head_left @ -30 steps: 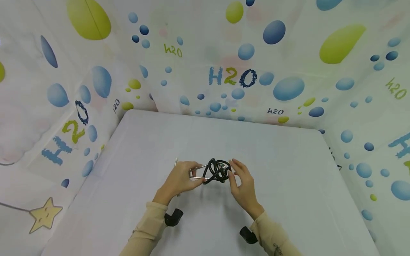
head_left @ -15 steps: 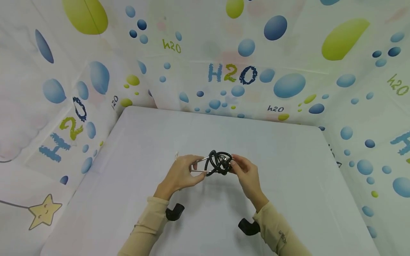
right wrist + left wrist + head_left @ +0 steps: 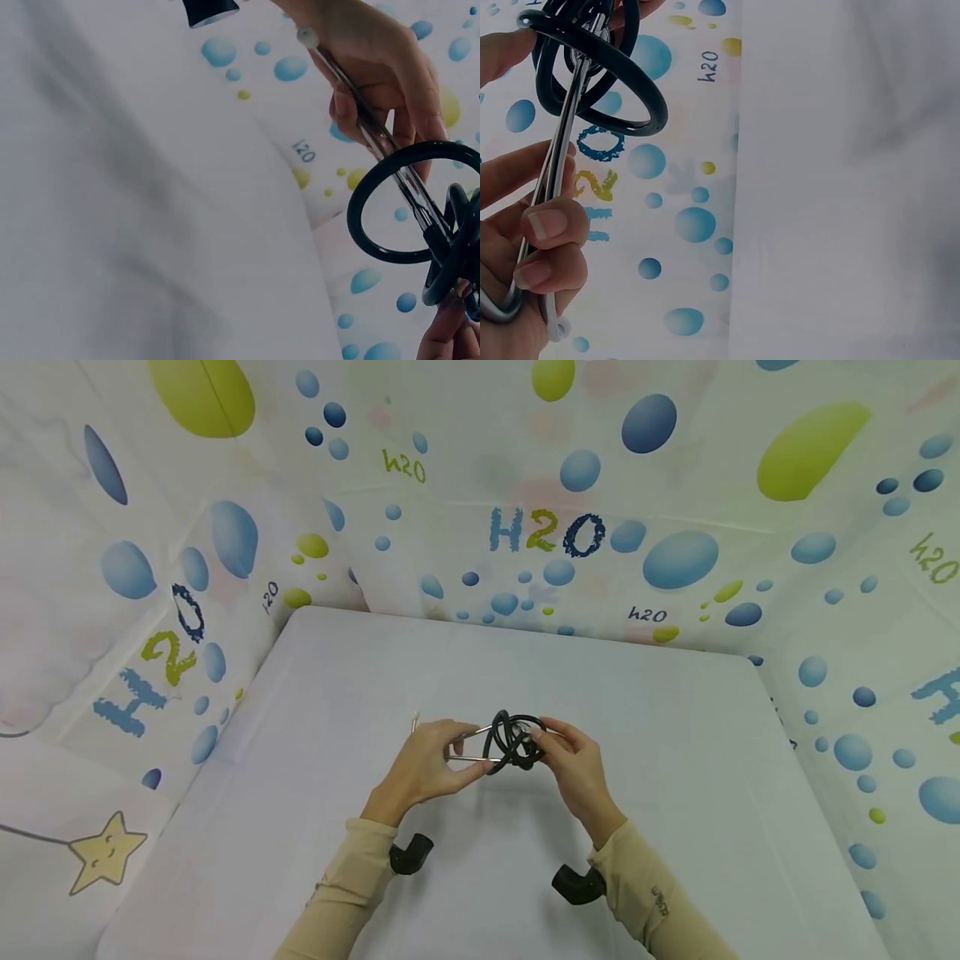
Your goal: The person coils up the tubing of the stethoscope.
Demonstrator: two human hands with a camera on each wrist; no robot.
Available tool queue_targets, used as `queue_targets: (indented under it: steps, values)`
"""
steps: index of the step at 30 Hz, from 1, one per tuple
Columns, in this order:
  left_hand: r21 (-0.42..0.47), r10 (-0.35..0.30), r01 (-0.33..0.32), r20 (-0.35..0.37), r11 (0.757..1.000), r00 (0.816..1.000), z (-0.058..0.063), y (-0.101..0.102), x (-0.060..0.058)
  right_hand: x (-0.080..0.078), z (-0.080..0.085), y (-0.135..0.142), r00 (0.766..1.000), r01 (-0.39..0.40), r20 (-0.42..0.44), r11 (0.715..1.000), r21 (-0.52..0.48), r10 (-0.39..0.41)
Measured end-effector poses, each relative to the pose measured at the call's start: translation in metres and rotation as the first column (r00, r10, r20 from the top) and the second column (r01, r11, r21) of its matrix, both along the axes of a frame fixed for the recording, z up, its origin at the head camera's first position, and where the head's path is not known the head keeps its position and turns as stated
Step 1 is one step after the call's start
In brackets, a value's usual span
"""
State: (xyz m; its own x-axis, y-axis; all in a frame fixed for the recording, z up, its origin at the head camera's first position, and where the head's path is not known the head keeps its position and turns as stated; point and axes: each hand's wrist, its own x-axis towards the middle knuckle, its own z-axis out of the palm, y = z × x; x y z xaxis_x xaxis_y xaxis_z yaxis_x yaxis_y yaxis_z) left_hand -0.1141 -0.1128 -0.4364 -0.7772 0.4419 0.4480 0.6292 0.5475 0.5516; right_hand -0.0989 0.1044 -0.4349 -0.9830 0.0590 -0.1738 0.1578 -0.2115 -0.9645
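Note:
Both hands hold a stethoscope above the table, its black tubing (image 3: 514,750) looped into a tangled coil. My left hand (image 3: 431,762) grips the metal ear tubes (image 3: 561,146), fingers curled round them in the left wrist view, thumb reaching the tubing. One pale ear tip (image 3: 307,37) sticks out beyond that hand. My right hand (image 3: 579,768) pinches the coil's right side with thumb and fingers. A shiny metal part shows inside the coil, mostly hidden by the loops, so the chest piece is hard to make out.
The white table (image 3: 360,660) spreads under both hands. Printed cloth walls (image 3: 465,485) with blue and green drops stand along its back and sides. A black elbow-shaped piece (image 3: 411,854) sits at the left wrist, and another black piece (image 3: 577,885) at the right.
My right hand has gone from spread fingers beside the coil to pinching it. Both hands and the stethoscope have risen a little in the view, which itself has shifted slightly.

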Motion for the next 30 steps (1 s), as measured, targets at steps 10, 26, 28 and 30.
queue_targets:
  steps: [10,26,28,30]
  values:
    - [-0.121,-0.026,0.018,-0.060,0.993,0.998,-0.072,0.006,-0.031,-0.008,-0.036,0.021,1.000,-0.006,0.023,0.943,0.334,-0.002]
    - [-0.218,0.006,-0.032,-0.120,0.975,0.993,-0.125,0.004,-0.067,-0.012,-0.056,0.046,0.997,0.044,0.036,0.924,0.379,-0.063]
    - [-0.229,-0.001,-0.028,-0.129,0.973,0.992,-0.122,0.002,-0.066,-0.012,-0.056,0.049,0.998,0.047,0.031,0.920,0.389,-0.063]
    - [-0.225,0.006,-0.041,-0.154,0.973,0.988,-0.119,0.000,-0.065,-0.012,-0.054,0.053,0.998,0.045,0.030,0.913,0.405,-0.062]
